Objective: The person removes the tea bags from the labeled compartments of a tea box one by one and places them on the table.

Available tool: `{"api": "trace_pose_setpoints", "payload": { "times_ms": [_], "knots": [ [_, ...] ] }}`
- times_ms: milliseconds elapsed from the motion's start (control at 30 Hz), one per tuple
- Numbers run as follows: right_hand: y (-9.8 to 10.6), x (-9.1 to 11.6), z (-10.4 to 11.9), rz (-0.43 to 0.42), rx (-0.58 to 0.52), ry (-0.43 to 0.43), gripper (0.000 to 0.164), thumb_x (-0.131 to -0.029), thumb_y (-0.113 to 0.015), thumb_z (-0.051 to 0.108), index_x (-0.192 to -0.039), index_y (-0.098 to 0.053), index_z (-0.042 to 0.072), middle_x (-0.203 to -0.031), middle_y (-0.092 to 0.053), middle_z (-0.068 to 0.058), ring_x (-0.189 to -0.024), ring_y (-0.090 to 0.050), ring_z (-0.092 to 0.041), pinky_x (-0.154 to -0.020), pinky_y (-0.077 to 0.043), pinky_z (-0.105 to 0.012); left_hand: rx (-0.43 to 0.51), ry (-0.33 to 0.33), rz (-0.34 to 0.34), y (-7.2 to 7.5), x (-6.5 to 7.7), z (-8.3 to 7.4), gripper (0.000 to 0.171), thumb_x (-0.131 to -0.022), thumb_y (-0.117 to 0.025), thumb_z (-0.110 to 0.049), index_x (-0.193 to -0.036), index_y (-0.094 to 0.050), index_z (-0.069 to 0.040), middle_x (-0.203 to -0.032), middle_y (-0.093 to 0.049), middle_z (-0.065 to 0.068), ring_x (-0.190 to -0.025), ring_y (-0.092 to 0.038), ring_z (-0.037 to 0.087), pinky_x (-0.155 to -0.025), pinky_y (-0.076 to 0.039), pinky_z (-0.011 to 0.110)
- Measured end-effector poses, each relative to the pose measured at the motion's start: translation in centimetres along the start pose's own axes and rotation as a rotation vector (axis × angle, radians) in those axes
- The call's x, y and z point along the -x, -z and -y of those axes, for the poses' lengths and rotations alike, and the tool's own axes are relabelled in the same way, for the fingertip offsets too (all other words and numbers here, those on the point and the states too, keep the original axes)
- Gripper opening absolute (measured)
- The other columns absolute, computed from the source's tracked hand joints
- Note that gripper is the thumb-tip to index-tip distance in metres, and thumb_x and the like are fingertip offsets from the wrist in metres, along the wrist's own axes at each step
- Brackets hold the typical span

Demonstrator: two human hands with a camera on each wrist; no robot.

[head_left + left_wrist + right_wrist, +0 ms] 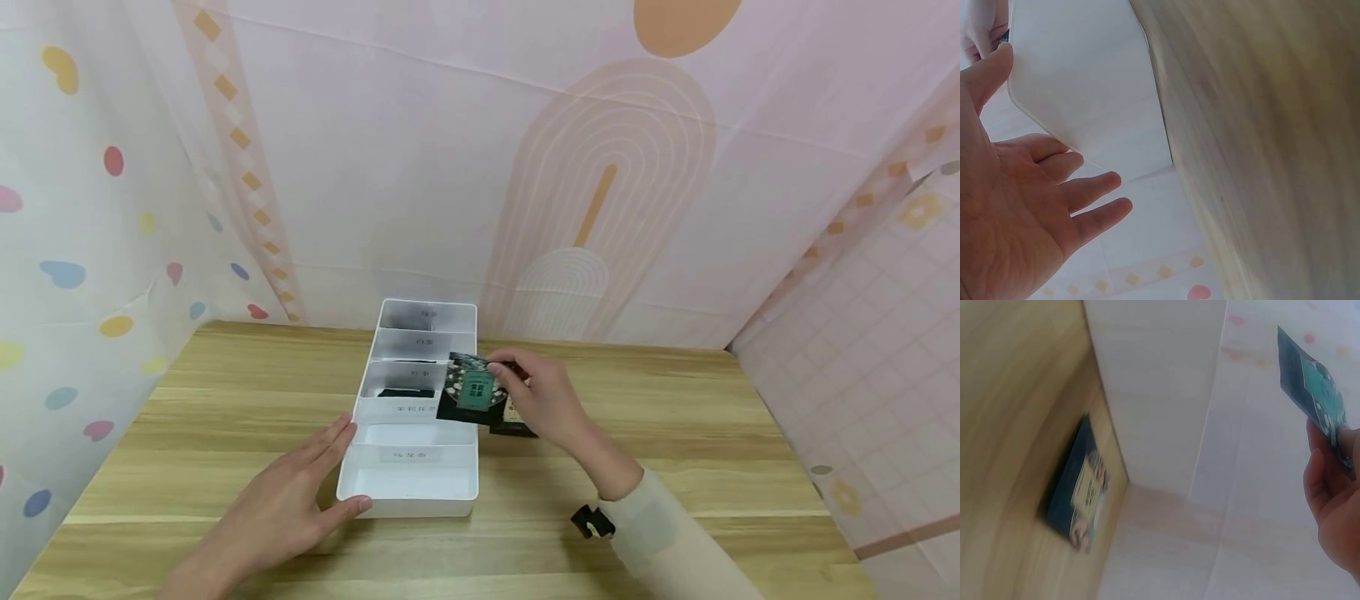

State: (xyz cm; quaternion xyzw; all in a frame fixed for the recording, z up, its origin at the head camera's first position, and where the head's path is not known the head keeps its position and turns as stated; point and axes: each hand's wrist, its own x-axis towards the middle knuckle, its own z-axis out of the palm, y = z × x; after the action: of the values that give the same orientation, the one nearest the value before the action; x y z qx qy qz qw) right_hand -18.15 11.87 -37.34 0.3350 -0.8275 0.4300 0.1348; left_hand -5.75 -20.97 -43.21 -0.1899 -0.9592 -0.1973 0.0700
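My right hand point(546, 398) pinches a dark sachet with a green label point(474, 387) by its upper corner, holding it at the right side of a white divided box point(416, 507). In the right wrist view, this sachet point(1313, 387) is raised above the table, clear of the box wall. A second dark sachet with a cream label point(1085, 490) lies on the table beside the box, partly hidden by my hand in the head view. My left hand point(292, 492) rests at the box's near left corner, its fingers along the left side and thumb at the front rim.
Labelled compartments run front to back in the box; dark packets point(407, 392) sit in the farther ones. The wooden table point(675, 467) meets a patterned cloth backdrop point(420, 167) behind. A black item point(592, 522) is attached near the right sleeve.
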Motion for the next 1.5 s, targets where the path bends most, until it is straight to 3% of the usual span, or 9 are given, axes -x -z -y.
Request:
{"api": "trace_pose_setpoints", "payload": {
  "times_ms": [500,800,1033,1500],
  "knots": [
    [4.3,1.2,-2.5,-0.011,0.037,-0.139,0.015,-0.105,-0.064,0.005,-0.115,-0.073,0.002,-0.090,-0.070,-0.003,-0.071,-0.057,-0.015,-0.060,-0.047,-0.028,0.009,0.009,0.007,0.1,0.2,-0.1,0.094,-0.093,-0.072,-0.061,-0.158,-0.042,0.001,-0.165,-0.039,0.017,-0.140,-0.051,0.043,-0.106,-0.048,0.061],
    [5.9,1.8,-3.9,0.000,0.068,-0.168,0.015,-0.105,-0.063,0.005,-0.115,-0.073,0.001,-0.089,-0.070,-0.004,-0.070,-0.055,-0.015,-0.061,-0.048,-0.028,0.010,0.007,0.003,0.1,0.3,0.0,0.094,-0.093,-0.072,-0.061,-0.158,-0.043,0.001,-0.165,-0.039,0.017,-0.141,-0.050,0.042,-0.106,-0.048,0.060],
    [6.7,2.3,-5.8,0.007,0.057,-0.198,0.015,-0.106,-0.061,0.006,-0.114,-0.072,0.001,-0.079,-0.060,-0.003,-0.064,-0.046,-0.017,-0.058,-0.040,-0.029,0.006,0.009,0.003,0.0,0.3,-0.1,0.094,-0.093,-0.072,-0.061,-0.158,-0.043,0.001,-0.165,-0.040,0.017,-0.140,-0.051,0.042,-0.105,-0.048,0.060],
    [7.1,3.7,-9.3,0.065,0.098,-0.317,0.011,-0.106,-0.061,0.005,-0.106,-0.072,0.001,-0.080,-0.063,-0.005,-0.066,-0.049,-0.018,-0.057,-0.041,-0.028,0.001,0.008,-0.002,0.0,0.4,0.0,0.093,-0.093,-0.072,-0.061,-0.157,-0.044,0.001,-0.165,-0.040,0.016,-0.141,-0.051,0.042,-0.105,-0.048,0.060]
  ]
}}
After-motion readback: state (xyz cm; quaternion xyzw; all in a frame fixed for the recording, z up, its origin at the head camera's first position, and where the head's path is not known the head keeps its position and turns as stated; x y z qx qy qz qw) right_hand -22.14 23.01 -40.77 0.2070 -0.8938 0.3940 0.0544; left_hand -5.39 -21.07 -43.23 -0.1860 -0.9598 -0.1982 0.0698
